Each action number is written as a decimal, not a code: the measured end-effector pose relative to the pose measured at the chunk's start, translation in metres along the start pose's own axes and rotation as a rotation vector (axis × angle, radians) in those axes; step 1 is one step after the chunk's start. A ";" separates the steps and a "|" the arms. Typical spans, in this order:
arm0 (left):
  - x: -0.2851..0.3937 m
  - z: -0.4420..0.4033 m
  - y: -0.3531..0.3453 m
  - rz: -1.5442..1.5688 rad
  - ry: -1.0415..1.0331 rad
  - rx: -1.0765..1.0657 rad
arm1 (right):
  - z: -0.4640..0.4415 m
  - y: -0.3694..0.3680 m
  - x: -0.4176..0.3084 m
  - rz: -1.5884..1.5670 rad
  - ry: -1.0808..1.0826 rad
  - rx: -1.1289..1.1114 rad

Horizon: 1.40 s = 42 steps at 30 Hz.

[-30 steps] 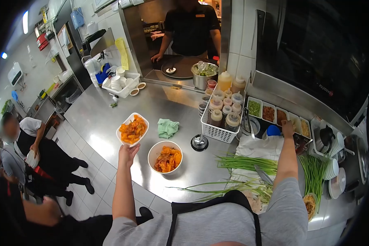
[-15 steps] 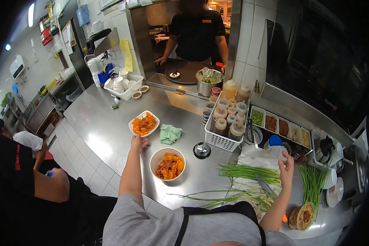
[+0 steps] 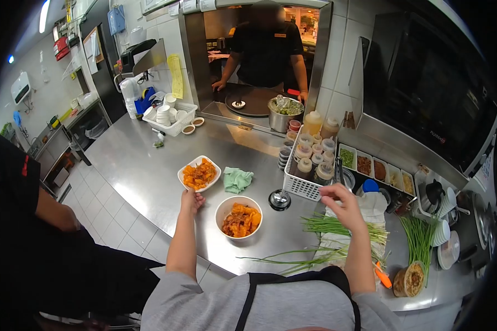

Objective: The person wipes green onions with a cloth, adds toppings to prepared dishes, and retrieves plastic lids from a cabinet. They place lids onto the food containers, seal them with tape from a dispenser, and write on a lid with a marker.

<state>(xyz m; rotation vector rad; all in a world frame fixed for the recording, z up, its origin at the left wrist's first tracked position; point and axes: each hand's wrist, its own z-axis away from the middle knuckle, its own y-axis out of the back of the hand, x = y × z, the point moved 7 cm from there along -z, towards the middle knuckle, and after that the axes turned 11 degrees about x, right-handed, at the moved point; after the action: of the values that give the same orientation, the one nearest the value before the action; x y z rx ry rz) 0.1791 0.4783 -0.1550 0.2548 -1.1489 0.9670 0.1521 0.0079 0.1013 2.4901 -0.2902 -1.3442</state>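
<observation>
My left hand (image 3: 191,202) pinches the near edge of a small white dish (image 3: 217,175) filled with orange, sauce-coated pieces. Beside it on the steel counter stands a round white bowl (image 3: 221,208) with similar food. A crumpled pale green cloth (image 3: 238,180) lies just beyond the bowl. My right hand (image 3: 342,204) is raised with its fingers apart and holds nothing. It hovers over the area between a silver call bell (image 3: 280,199) and a pile of long scallions (image 3: 350,227). An orange handle (image 3: 382,276) shows at the scallions' lower end.
A white basket of squeeze bottles (image 3: 302,187) stands right of the bell. Ahead, a person in black (image 3: 266,49) stands behind a brown round tray (image 3: 254,101) at the pass window. Another person in black (image 3: 33,220) is close on my left. Topping trays (image 3: 364,164) line the right wall.
My right hand has moved left and away from my body, from beyond the scallions toward the bell. My left hand stays on the dish. The person at left has shifted; the camera view has turned slightly.
</observation>
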 end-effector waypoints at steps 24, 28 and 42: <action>-0.008 0.078 0.050 0.043 -0.072 -0.157 | 0.174 -0.227 0.057 0.170 -0.215 -1.004; -0.010 0.078 0.052 0.033 -0.060 -0.152 | 0.173 -0.225 0.057 0.127 -0.398 -0.992; -0.010 0.076 0.050 0.053 -0.065 -0.207 | 0.177 -0.221 0.067 -0.038 -0.579 -0.836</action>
<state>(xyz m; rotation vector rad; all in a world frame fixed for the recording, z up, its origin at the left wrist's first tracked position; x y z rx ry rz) 0.0906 0.4553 -0.1451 0.0899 -1.3112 0.8833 0.0485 0.1650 -0.1202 1.4138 0.1837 -1.7174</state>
